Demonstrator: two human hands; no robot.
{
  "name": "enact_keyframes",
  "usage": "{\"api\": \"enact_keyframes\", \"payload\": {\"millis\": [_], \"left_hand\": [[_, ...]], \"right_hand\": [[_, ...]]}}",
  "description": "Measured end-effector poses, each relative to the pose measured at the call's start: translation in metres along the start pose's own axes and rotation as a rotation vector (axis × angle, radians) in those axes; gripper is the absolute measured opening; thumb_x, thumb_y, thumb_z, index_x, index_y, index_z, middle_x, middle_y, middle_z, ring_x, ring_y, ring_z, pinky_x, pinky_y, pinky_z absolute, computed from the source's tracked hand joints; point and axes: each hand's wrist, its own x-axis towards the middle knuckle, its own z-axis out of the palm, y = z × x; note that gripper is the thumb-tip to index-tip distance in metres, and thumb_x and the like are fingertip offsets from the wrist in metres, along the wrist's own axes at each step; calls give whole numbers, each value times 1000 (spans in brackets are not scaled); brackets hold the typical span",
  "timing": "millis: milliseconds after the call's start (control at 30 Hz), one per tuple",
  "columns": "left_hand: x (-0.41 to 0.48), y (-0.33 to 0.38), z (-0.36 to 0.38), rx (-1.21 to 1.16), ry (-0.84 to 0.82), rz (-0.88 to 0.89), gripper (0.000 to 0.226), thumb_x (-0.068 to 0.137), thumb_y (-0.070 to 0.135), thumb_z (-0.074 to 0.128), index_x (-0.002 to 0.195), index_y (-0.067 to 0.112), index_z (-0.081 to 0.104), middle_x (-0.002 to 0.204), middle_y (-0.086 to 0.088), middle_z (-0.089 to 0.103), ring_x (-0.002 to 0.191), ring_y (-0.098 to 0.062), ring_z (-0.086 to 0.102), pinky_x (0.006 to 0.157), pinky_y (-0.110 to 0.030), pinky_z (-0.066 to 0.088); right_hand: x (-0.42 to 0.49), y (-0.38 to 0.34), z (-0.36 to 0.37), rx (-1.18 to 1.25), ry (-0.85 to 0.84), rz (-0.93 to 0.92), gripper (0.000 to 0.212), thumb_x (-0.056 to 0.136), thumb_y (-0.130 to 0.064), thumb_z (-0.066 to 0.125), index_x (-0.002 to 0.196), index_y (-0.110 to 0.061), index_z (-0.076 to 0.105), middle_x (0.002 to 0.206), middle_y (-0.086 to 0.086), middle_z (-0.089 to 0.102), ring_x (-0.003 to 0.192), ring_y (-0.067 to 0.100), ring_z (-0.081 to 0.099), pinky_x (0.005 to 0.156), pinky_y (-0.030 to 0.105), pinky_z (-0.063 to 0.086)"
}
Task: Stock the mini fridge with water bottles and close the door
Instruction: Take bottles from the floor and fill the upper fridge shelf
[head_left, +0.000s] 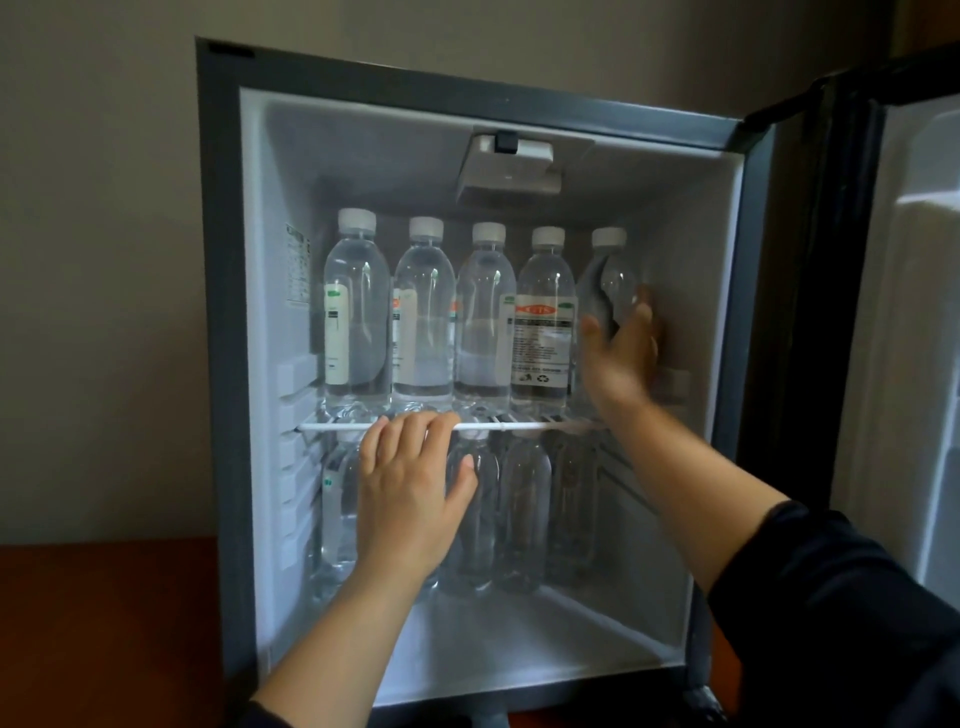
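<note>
The mini fridge (223, 312) stands open, its door (914, 338) swung out to the right. Several clear water bottles with white caps stand in a row on the white wire shelf (524, 426). More bottles (522, 509) stand below the shelf. My right hand (621, 348) is inside the fridge, its thumb and fingers curled round the rightmost upper bottle (609, 280). My left hand (410, 493) rests with its fingers over the shelf's front bar, in front of the lower bottles, and holds nothing.
A white light box (509, 166) hangs from the fridge ceiling. White shelf rails (296, 452) line the left inner wall. The fridge sits on a reddish-brown wooden surface (104, 634) against a beige wall.
</note>
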Motion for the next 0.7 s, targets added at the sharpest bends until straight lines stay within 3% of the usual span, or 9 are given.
{"api": "enact_keyframes", "payload": {"millis": [200,333,433,533,600,700], "left_hand": [[1,0,-1,-4,-7,-7,33,80,36,42,105,19,54,100,0,61,99,-16,42,102,-37,26],[1,2,-8,2,-69,-11,35,79,35,42,107,19,55,103,1,62,103,-17,46,104,-37,24],[1,5,-19,-8,-180,-23,36,81,30,51,114,17,54,112,0,60,112,-23,52,110,-36,19],[2,9,-35,-23,-339,-43,47,86,28,53,131,18,45,133,1,48,130,-21,38,116,-35,14],[4,11,-48,-62,-428,-60,55,89,27,49,141,20,32,146,3,34,139,-17,24,116,-33,15],[4,19,-75,-187,-563,-157,55,93,25,47,144,19,28,154,3,22,143,-16,17,114,-33,20]], "right_hand": [[-6,11,4,6,-26,-37,70,94,-14,53,151,-12,12,153,11,21,143,25,21,113,28,20],[-14,17,-3,-29,-86,-46,68,94,-10,51,150,-8,13,153,13,21,142,24,23,109,19,18],[-25,24,-12,-19,-137,-32,59,94,-9,50,147,-10,23,147,13,32,135,27,35,113,34,30],[-45,27,-22,0,-176,27,51,95,-16,50,142,-14,32,142,11,39,129,27,43,106,45,41],[-59,27,-29,-7,-173,42,47,94,-13,51,139,-12,38,142,8,41,130,25,43,105,35,40],[-84,23,-38,-12,-260,-29,28,93,-15,53,121,-9,56,123,9,58,114,21,55,88,25,41]]}}
